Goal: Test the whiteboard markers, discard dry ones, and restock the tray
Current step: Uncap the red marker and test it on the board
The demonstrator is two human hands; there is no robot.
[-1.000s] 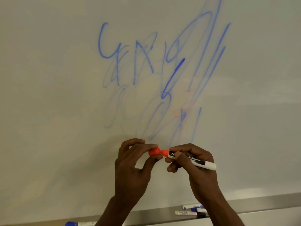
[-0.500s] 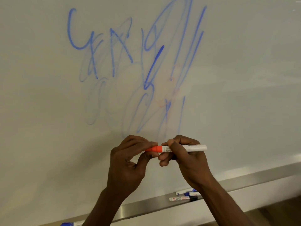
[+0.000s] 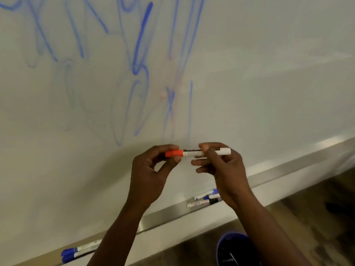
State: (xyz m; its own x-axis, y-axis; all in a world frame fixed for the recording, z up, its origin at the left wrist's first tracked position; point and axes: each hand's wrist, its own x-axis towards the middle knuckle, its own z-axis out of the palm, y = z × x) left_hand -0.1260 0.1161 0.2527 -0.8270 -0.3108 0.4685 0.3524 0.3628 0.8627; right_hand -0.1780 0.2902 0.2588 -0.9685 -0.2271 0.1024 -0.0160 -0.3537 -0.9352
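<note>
**Capped marker held level before the board**

Left hand (image 3: pixel 151 169) pinches the orange cap (image 3: pixel 173 153); right hand (image 3: pixel 221 162) grips the barrel of the marker (image 3: pixel 197 152), in front of the whiteboard (image 3: pixel 269 73). Below, spare markers (image 3: pixel 203 200) lie in the tray (image 3: pixel 172 214); a blue bin (image 3: pixel 230 248) sits nearer.

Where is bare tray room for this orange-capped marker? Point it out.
Bare metal tray runs between the blue-capped markers at the left and the marker cluster under the right hand. That cluster is crowded.
</note>
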